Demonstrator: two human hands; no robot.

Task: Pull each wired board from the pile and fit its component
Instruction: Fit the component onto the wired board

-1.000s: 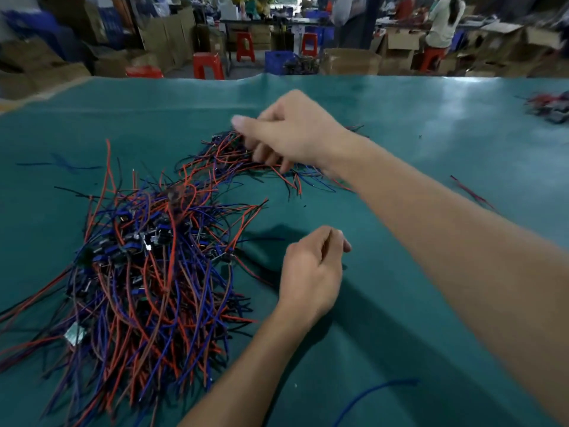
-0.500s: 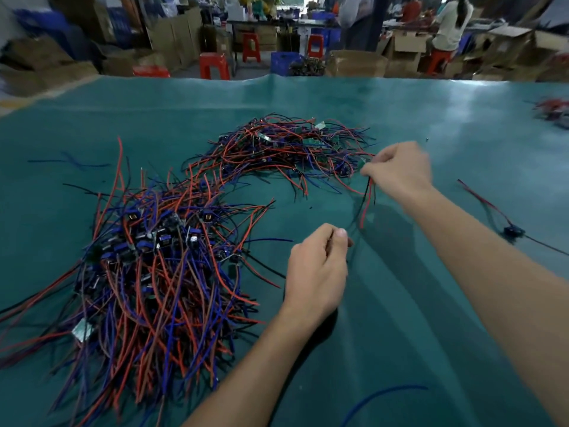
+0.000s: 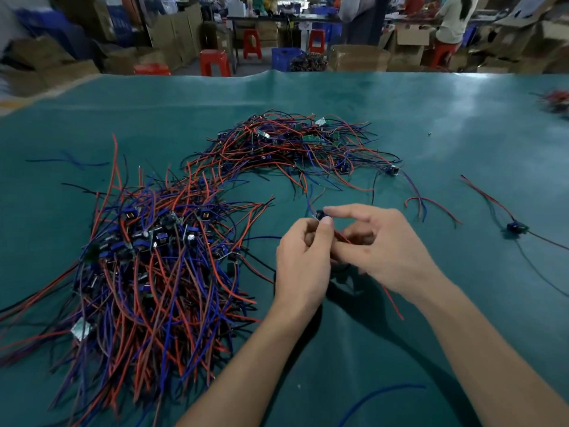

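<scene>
A small dark wired board [image 3: 320,216] is sitting raised above the green table, pinched at the fingertips between both hands; its red wire [image 3: 392,298] is trailing down toward the near edge and a blue one is curling up behind it; the far pile [image 3: 292,146] of red, blue and black wires with green boards is lying beyond; a larger near pile [image 3: 154,266] is sprawling to the left, its boards carrying dark blue parts.

The wired board [image 3: 321,216] is mostly hidden between both hands' fingers, its component can't be made out. The near wire pile [image 3: 147,272] gets cut off at the left edge.
</scene>
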